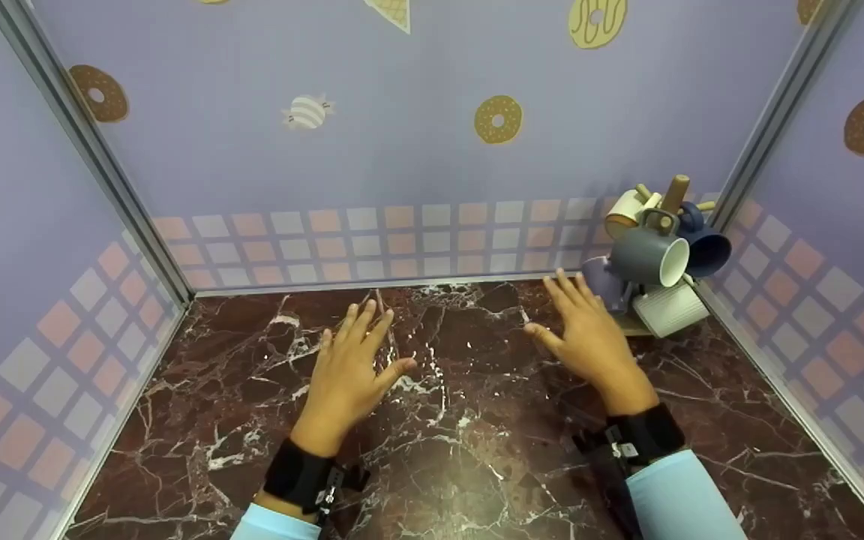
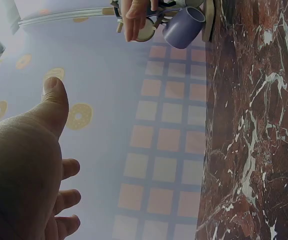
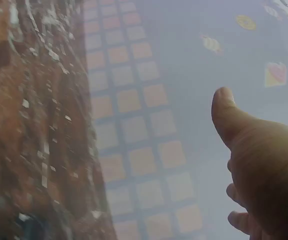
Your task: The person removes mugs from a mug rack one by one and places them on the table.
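My left hand [image 1: 353, 371] is held over the marbled tabletop with fingers extended and thumb apart, holding nothing. To its right, my right hand [image 1: 589, 337] is spread in the same way, with nothing in it. Nearest the right hand is a wooden mug rack hung with several mugs. Among them are a grey mug [image 1: 646, 255] with a white inside, a dark blue mug [image 1: 706, 251], a white ribbed mug [image 1: 670, 307], a cream mug [image 1: 625, 210] and a purple mug [image 1: 604, 281], which the right hand's fingers partly overlap in the head view.
The dark red marbled table [image 1: 462, 450] runs back to a lilac wall [image 1: 402, 150] printed with sweets and checks. Side panels stand left [image 1: 42, 300] and right [image 1: 837, 262]. The mug rack's wooden post [image 1: 676, 193] rises in the back right corner.
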{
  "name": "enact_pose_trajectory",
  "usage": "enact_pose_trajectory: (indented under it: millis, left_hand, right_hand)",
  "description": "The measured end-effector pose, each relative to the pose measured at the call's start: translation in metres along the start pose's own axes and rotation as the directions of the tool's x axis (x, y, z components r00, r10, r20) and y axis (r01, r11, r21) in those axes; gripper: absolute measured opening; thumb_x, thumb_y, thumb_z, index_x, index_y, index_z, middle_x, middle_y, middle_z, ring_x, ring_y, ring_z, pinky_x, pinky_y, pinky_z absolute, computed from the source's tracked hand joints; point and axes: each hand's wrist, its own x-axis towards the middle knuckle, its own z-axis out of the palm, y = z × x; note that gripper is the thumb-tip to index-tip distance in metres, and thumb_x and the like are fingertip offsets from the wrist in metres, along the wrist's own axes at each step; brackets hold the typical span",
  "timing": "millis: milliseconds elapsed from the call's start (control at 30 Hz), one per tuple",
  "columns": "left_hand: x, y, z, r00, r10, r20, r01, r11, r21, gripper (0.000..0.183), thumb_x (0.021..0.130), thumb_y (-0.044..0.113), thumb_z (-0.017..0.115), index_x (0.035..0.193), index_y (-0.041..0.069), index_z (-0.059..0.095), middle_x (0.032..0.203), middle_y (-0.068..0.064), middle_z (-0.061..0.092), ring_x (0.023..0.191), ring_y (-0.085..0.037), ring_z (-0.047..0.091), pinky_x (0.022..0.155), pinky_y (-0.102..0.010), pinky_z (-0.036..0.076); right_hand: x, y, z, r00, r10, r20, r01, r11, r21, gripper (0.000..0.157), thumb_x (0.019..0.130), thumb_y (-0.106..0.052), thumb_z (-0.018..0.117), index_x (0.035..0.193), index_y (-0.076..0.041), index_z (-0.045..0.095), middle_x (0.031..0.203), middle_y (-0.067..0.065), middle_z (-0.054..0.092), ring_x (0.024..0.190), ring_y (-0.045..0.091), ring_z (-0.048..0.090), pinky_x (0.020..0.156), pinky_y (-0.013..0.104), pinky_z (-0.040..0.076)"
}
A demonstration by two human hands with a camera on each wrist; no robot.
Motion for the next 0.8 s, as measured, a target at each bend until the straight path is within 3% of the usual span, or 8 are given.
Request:
enact_pose_trajectory:
  millis: [167, 267, 333, 433, 500, 567, 633, 800]
  left_hand:
    - [-0.001, 0.007, 0.003, 1.000, 0.018, 0.009, -0.018, 1.000, -0.007, 0.090, 0.106, 0.073, 0.060, 0.178, 0.023, 0.038, 0.190, -0.010, 0.022, 0.178, -0.039, 0.018, 0.144, -0.069, 0.011]
    - [-0.002, 0.013, 0.004, 0.999, 0.028, 0.017, -0.027, 0.999, -0.028, 0.090, 0.106, 0.072, 0.060, 0.178, 0.024, 0.038, 0.190, -0.010, 0.022, 0.178, -0.039, 0.018, 0.144, -0.069, 0.012]
    - [-0.003, 0.017, 0.005, 0.999, 0.037, 0.023, -0.036, 0.998, -0.045, 0.089, 0.106, 0.071, 0.062, 0.178, 0.024, 0.038, 0.190, -0.010, 0.022, 0.178, -0.040, 0.018, 0.144, -0.069, 0.013]
    - [-0.005, 0.024, 0.007, 0.998, 0.057, 0.033, -0.055, 0.997, -0.060, 0.087, 0.107, 0.069, 0.063, 0.178, 0.024, 0.039, 0.190, -0.011, 0.023, 0.177, -0.040, 0.020, 0.144, -0.069, 0.015]
    - [-0.006, 0.028, 0.009, 0.997, 0.066, 0.045, -0.064, 0.996, -0.059, 0.088, 0.107, 0.071, 0.061, 0.178, 0.025, 0.038, 0.190, -0.009, 0.022, 0.177, -0.039, 0.020, 0.144, -0.069, 0.015]
    - [-0.007, 0.033, 0.012, 0.995, 0.077, 0.056, -0.074, 0.996, -0.054, 0.089, 0.107, 0.073, 0.059, 0.179, 0.026, 0.037, 0.191, -0.008, 0.022, 0.178, -0.038, 0.020, 0.144, -0.068, 0.015]
    - [-0.009, 0.037, 0.015, 0.994, 0.085, 0.070, -0.081, 0.995, -0.057, 0.090, 0.106, 0.075, 0.057, 0.179, 0.026, 0.036, 0.191, -0.006, 0.020, 0.178, -0.037, 0.018, 0.144, -0.068, 0.014]
    - [-0.014, 0.053, 0.022, 0.987, 0.125, 0.105, -0.119, 0.991, -0.066, 0.090, 0.106, 0.078, 0.053, 0.179, 0.027, 0.036, 0.191, -0.004, 0.020, 0.178, -0.036, 0.019, 0.145, -0.066, 0.014]
  right_hand:
    - [-0.004, 0.013, -0.025, 0.991, 0.050, -0.122, -0.043, 0.997, 0.064, 0.091, 0.112, -0.063, 0.062, 0.180, -0.013, 0.028, 0.190, 0.013, 0.019, 0.176, 0.048, 0.018, 0.140, 0.075, 0.020]
    - [-0.006, 0.023, -0.038, 0.954, 0.082, -0.289, -0.046, 0.991, 0.129, 0.081, 0.112, -0.052, 0.068, 0.174, -0.007, 0.043, 0.183, 0.020, 0.037, 0.170, 0.050, 0.035, 0.139, 0.073, 0.028]
    - [-0.008, 0.031, -0.044, 0.901, 0.110, -0.421, -0.042, 0.985, 0.167, 0.073, 0.111, -0.044, 0.073, 0.167, -0.003, 0.052, 0.174, 0.026, 0.051, 0.161, 0.052, 0.047, 0.137, 0.070, 0.035]
    - [-0.010, 0.045, -0.050, 0.794, 0.165, -0.585, -0.041, 0.975, 0.218, 0.063, 0.108, -0.035, 0.078, 0.157, 0.001, 0.062, 0.159, 0.030, 0.065, 0.146, 0.055, 0.058, 0.130, 0.069, 0.043]
    - [-0.011, 0.055, -0.053, 0.728, 0.196, -0.657, -0.042, 0.969, 0.242, 0.059, 0.107, -0.031, 0.079, 0.153, 0.003, 0.065, 0.153, 0.032, 0.068, 0.143, 0.055, 0.060, 0.128, 0.068, 0.044]
    - [-0.011, 0.064, -0.055, 0.683, 0.239, -0.691, -0.063, 0.961, 0.270, 0.058, 0.106, -0.030, 0.079, 0.151, 0.005, 0.065, 0.154, 0.031, 0.068, 0.144, 0.054, 0.059, 0.129, 0.067, 0.043]
    - [-0.013, 0.071, -0.057, 0.666, 0.300, -0.683, -0.109, 0.945, 0.308, 0.062, 0.106, -0.032, 0.079, 0.153, 0.005, 0.063, 0.159, 0.030, 0.064, 0.149, 0.053, 0.055, 0.132, 0.066, 0.040]
    - [-0.013, 0.087, -0.056, 0.692, 0.491, -0.529, -0.270, 0.856, 0.442, 0.083, 0.107, -0.044, 0.077, 0.170, -0.001, 0.045, 0.170, 0.030, 0.049, 0.157, 0.051, 0.048, 0.134, 0.066, 0.038]
